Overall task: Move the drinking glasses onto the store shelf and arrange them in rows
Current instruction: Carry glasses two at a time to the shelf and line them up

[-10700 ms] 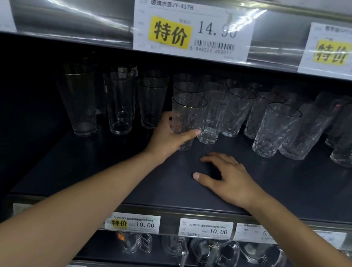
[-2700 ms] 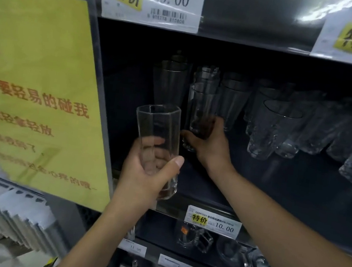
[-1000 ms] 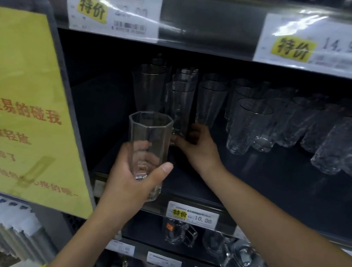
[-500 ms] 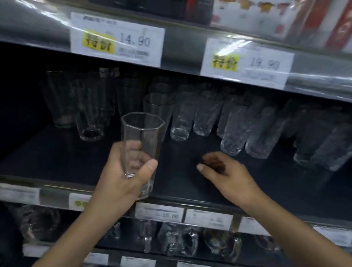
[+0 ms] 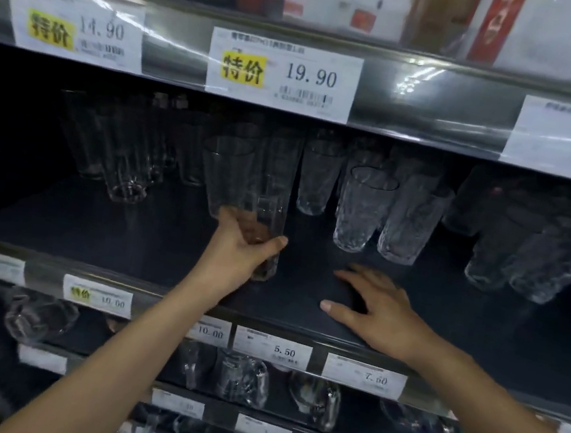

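Note:
My left hand (image 5: 240, 248) grips a clear faceted drinking glass (image 5: 271, 214), which stands upright on or just above the dark store shelf (image 5: 124, 240) in front of a smooth tall glass (image 5: 225, 174). My right hand (image 5: 372, 309) rests flat on the shelf to the right of it, fingers spread, holding nothing. Several clear glasses stand in rows at the back: smooth ones (image 5: 129, 159) on the left, textured ones (image 5: 363, 209) in the middle and on the right (image 5: 544, 262).
The shelf above carries price tags (image 5: 283, 75) along its front rail, and boxes stand on top of it. Below, lower shelves hold glass mugs (image 5: 245, 377) behind more price labels (image 5: 273, 350). The shelf's front edge runs just under my wrists.
My left hand has carried the faceted glass forward from in front of the shelf onto it, among the front glasses. My right hand has dropped flat onto the shelf. The view has shifted right.

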The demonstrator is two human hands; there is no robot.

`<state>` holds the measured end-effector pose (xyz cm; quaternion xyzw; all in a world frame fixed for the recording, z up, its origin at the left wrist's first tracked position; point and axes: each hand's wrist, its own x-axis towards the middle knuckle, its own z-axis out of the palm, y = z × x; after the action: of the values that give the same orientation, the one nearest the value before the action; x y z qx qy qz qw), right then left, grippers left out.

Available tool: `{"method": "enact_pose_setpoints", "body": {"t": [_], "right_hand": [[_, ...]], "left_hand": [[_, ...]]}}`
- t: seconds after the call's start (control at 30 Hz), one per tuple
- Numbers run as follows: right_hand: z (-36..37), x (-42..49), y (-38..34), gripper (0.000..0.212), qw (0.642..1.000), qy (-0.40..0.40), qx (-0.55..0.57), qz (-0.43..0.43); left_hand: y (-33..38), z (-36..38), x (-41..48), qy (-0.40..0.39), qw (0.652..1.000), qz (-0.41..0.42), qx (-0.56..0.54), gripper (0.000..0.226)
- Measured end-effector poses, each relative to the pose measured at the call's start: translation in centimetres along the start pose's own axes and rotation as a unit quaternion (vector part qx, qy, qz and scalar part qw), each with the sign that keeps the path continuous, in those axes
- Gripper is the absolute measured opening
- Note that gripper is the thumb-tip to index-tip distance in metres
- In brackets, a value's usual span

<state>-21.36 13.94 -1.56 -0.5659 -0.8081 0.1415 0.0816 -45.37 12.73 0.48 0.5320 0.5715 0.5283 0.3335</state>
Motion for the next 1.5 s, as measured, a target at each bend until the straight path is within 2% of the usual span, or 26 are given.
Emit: {"method": "enact_pose_setpoints", "body": {"t": [0.23, 0.43, 0.57, 0.7, 0.83, 0.9, 1.03, 1.2, 1.4, 1.5], "right_hand": [[0.1, 0.1, 0.1, 0.072, 1.000, 0.012, 0.004, -0.013], [0.1, -0.1, 0.0, 0.070, 1.000, 0.019, 0.009, -0.016], [0.0, -0.3, -0.2, 0.070, 1.000, 0.018, 0.016, -0.015], [0.0, -0.3, -0.1, 0.071, 1.000, 0.017, 0.021, -0.012], [-0.1, -0.3, -0.1, 0.070, 0.999, 0.018, 0.027, -0.009], [0.0, -0.2, -0.2, 0.070, 0.999, 0.021, 0.030, -0.008], [0.0, -0.3, -0.2, 0.075, 0.999, 0.019, 0.034, -0.006], [-0.2, -0.4, -0.4, 0.080, 0.999, 0.019, 0.046, -0.007], [-0.2, -0.3, -0.4, 0.081, 0.999, 0.018, 0.043, -0.007], [-0.2, -0.3, -0.3, 0.081, 0.999, 0.018, 0.044, -0.007]], "left_hand": [[-0.8, 0.2, 0.7, 0.014, 0.994, 0.021, 0.107, 0.050], [-1.2, -0.2, 2.5, 0.032, 0.986, 0.015, 0.164, 0.065], [-0.9, -0.3, 3.4, 0.030, 0.982, 0.002, 0.189, 0.067], [-0.9, -0.4, 3.7, 0.029, 0.986, -0.004, 0.163, 0.053], [-1.5, -0.5, 4.0, 0.069, 0.993, -0.005, 0.095, 0.068], [-1.9, -0.4, 4.2, 0.079, 0.993, -0.002, 0.089, 0.063], [-2.5, -0.2, 4.3, 0.097, 0.984, 0.037, 0.142, 0.053], [-2.8, -0.5, 4.3, 0.114, 0.968, 0.068, 0.215, 0.057], [-3.1, -0.6, 4.4, 0.104, 0.968, 0.055, 0.221, 0.038], [-3.2, -0.6, 4.4, 0.106, 0.973, 0.037, 0.201, 0.038]]}}
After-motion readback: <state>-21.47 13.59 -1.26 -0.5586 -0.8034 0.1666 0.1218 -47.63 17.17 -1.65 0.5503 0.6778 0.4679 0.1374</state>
